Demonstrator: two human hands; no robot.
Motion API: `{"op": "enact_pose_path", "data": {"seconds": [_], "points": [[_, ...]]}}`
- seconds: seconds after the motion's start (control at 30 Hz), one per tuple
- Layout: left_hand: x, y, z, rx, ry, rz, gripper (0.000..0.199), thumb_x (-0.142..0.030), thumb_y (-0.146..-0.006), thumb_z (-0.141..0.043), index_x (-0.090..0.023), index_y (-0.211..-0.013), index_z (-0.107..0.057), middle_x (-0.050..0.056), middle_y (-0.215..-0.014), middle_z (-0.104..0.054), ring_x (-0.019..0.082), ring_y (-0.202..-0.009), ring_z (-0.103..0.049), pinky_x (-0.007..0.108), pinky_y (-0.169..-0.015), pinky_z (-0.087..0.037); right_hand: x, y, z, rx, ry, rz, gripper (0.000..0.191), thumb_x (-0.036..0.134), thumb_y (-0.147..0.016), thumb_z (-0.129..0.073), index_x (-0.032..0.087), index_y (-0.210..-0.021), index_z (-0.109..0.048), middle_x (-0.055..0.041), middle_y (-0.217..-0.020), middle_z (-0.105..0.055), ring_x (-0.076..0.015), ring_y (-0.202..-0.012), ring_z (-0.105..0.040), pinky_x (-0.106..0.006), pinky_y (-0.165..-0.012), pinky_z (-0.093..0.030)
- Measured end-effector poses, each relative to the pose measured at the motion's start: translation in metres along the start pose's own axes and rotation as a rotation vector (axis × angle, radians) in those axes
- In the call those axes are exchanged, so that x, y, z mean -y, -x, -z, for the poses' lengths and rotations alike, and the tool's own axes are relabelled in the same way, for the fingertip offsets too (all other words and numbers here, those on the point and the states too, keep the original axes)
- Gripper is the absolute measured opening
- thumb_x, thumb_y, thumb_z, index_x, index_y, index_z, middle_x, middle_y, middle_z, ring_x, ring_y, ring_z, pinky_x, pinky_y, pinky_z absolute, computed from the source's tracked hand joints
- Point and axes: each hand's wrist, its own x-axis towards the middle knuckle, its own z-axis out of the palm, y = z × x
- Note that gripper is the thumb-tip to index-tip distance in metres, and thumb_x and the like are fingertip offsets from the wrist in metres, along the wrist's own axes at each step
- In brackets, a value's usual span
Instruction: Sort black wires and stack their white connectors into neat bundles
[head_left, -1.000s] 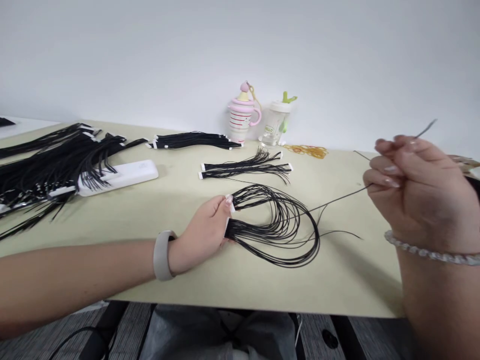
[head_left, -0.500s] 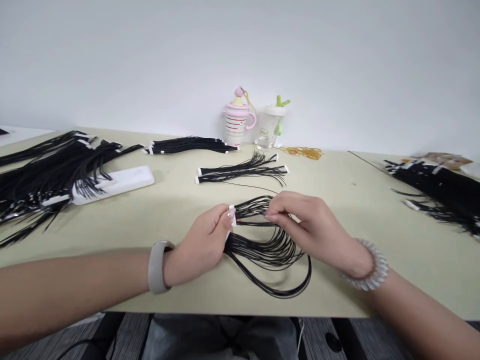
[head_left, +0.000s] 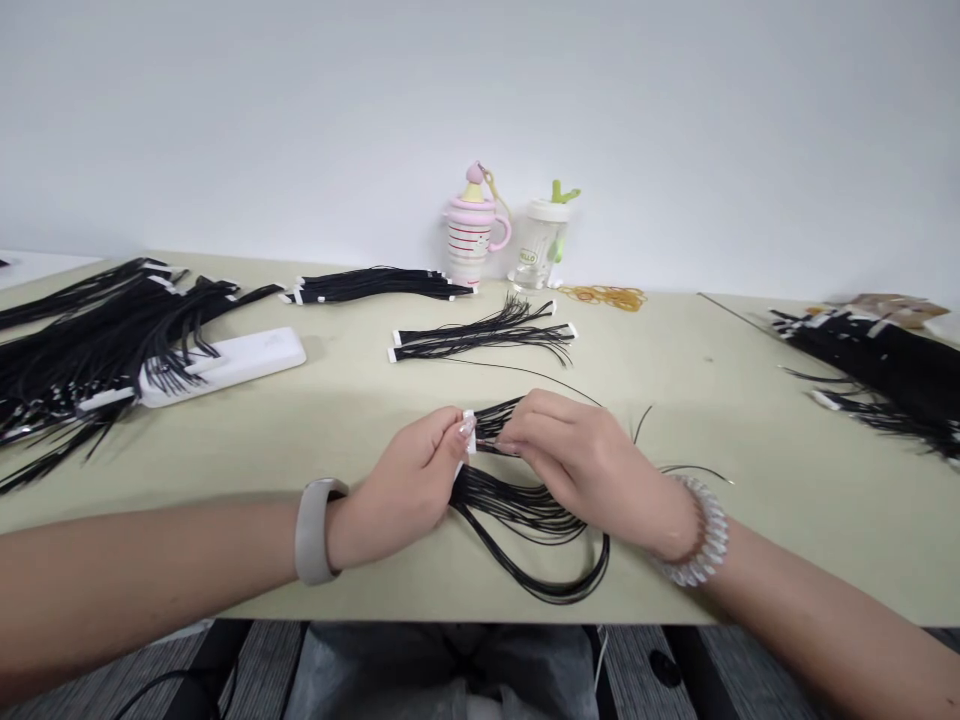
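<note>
My left hand (head_left: 405,490) is closed around a white connector (head_left: 469,432) that carries many thin black wires. These wires (head_left: 517,500) loop out to the right and curve back under the left hand. Close to the right side of the connector, my right hand (head_left: 600,470) pinches a thin wire (head_left: 487,443) between thumb and forefinger. The exact wire tip is too small to make out. Loose wire ends (head_left: 697,470) stick out behind the right hand.
Two short wire bundles (head_left: 480,345) lie just beyond my hands. Black harness piles sit at left (head_left: 82,350) and right (head_left: 885,370), the left one over a white case (head_left: 262,358). A pink-lidded cup (head_left: 469,245), a clear cup (head_left: 536,245) and rubber bands (head_left: 607,297) stand by the wall.
My right hand has moved left with the pinched wire, up to the connector. Loose wire ends now show behind it. The left hand keeps its hold.
</note>
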Motion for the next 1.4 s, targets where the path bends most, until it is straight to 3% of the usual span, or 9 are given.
{"op": "enact_pose_path", "data": {"seconds": [0.5, 0.87, 1.2, 1.4], "points": [[-0.002, 0.0, 0.001, 0.021, 0.02, 0.009, 0.032, -0.037, -0.089, -0.028, -0.019, -0.063, -0.036, -0.004, -0.055, -0.037, 0.011, -0.054, -0.035, 0.025, -0.055, -0.031, 0.0, 0.001, -0.003, 0.016, 0.094, -0.014, 0.021, 0.016, -0.087, -0.037, 0.014, -0.081, -0.057, -0.0055, -0.075, -0.053, -0.0133, -0.07, -0.047, -0.026, -0.064, -0.04], [0.003, -0.004, -0.001, 0.087, 0.094, 0.014, 0.033, -0.038, -0.088, -0.028, -0.019, -0.062, -0.034, -0.004, -0.059, -0.034, 0.01, -0.055, -0.031, 0.024, -0.053, -0.03, 0.002, -0.001, 0.001, -0.071, 0.559, 0.359, 0.023, 0.012, -0.085, -0.041, 0.013, -0.071, -0.059, -0.0062, -0.068, -0.054, -0.0146, -0.063, -0.041, -0.028, -0.054, -0.032], [0.006, -0.005, 0.001, 0.225, 0.198, 0.102, 0.038, -0.046, -0.087, -0.025, -0.019, -0.064, -0.038, -0.005, -0.045, -0.036, 0.009, -0.041, -0.034, 0.022, -0.042, -0.03, -0.006, -0.003, 0.007, -0.081, 0.584, 0.58, 0.02, 0.01, -0.083, -0.044, 0.014, -0.066, -0.054, -0.0053, -0.069, -0.054, -0.013, -0.06, -0.041, -0.029, -0.054, -0.033], [0.008, -0.004, 0.0, 0.204, 0.194, 0.134, 0.039, -0.048, -0.087, -0.026, -0.019, -0.063, -0.036, -0.006, -0.042, -0.034, 0.007, -0.038, -0.034, 0.02, -0.039, -0.03, -0.01, -0.004, 0.005, -0.063, 0.594, 0.653, 0.019, 0.012, -0.084, -0.042, 0.014, -0.068, -0.052, -0.0046, -0.07, -0.054, -0.0127, -0.061, -0.043, -0.029, -0.055, -0.033]]}}
